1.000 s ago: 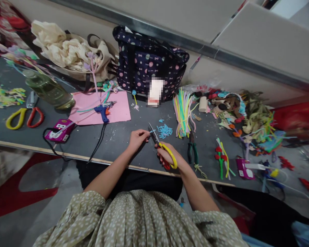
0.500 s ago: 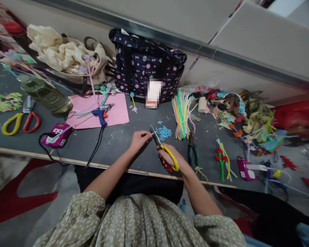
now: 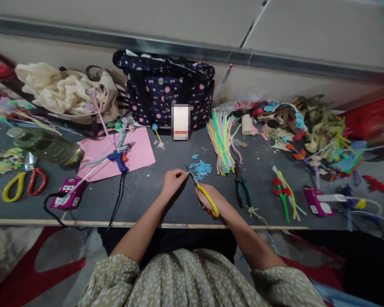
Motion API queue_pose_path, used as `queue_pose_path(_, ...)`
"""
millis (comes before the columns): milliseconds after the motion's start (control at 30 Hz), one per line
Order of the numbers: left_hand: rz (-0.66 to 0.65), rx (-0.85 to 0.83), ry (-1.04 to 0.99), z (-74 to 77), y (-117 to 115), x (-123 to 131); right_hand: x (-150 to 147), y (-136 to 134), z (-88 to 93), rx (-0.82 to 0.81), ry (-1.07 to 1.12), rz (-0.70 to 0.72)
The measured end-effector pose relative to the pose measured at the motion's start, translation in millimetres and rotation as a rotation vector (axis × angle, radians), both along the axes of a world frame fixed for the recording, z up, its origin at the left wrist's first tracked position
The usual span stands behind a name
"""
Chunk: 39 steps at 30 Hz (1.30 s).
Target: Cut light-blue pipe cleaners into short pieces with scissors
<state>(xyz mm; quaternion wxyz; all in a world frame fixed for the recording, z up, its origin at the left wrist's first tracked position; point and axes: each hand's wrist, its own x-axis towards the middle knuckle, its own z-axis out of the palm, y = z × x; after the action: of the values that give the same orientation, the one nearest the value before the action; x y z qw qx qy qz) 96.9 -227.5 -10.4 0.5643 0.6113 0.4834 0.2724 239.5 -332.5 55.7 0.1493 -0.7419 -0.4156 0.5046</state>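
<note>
My right hand (image 3: 209, 196) grips a pair of scissors (image 3: 207, 197) by its handles, one of which is yellow. The blades point away from me and reach the fingertips of my left hand (image 3: 173, 182). Those fingertips are pinched together, but what they hold is too small to make out. Just beyond the blades lies a loose pile of short blue cut pieces (image 3: 203, 169). A bundle of long pastel pipe cleaners (image 3: 223, 147) rests to the right of the pile, with green-handled pliers (image 3: 240, 187) below it.
On the left are a pink sheet (image 3: 137, 157), a blue glue gun (image 3: 118, 161), a purple box (image 3: 68, 194), a bottle (image 3: 48, 147) and other scissors (image 3: 14, 186). A dark patterned bag (image 3: 153, 91) stands at the back. Red pipe-cleaner flowers (image 3: 280, 187) lie right.
The camera view has turned and shifted, so the table edge looks more level. The scissor blades appear closer together at my left fingertips. Both hands keep their grips.
</note>
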Motion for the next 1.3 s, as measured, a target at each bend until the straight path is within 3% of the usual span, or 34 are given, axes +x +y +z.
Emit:
queue_pose_path(100, 0.007, -0.045, -0.039, -1.1, 0.2, -1.2, 5.5, -4.9, 2.2, -0.042, 0.021, 0.007)
queue_pose_path(200, -0.018, -0.005, -0.003, -0.3, 4.9, 1.1, 23.0, -17.4, -3.5, 0.056, 0.106, -0.037)
queue_pose_path(367, -0.225, 0.437, 0.135, 9.7, 31.0, 19.2, 54.6, -41.0, -22.8, 0.199, 0.152, -0.267)
queue_pose_path(500, -0.326, 0.676, 0.295, 17.6, 54.4, 43.0, 64.8, -50.8, -32.8, 0.212, 0.179, -0.401)
queue_pose_path(633, -0.567, 0.709, 0.396, 18.3, 56.2, 53.8, 69.7, -54.7, -34.6, 0.195, 0.071, -0.379)
queue_pose_path(700, -0.600, 0.663, 0.383, 17.5, 51.3, 52.5, 72.0, -55.6, -31.7, 0.148, 0.019, -0.325)
queue_pose_path(867, -0.495, 0.604, 0.324, 17.1, 43.5, 51.4, 69.3, -52.9, -19.7, 0.118, -0.071, -0.176)
queue_pose_path(1067, -0.501, 0.539, 0.300, 24.4, 38.7, 45.4, 63.8, -53.1, -7.9, 0.152, -0.066, -0.127)
queue_pose_path(1300, -0.077, 0.408, 0.232, 23.2, 23.3, -22.7, 85.7, -51.6, 4.5, 0.311, -0.212, -0.085)
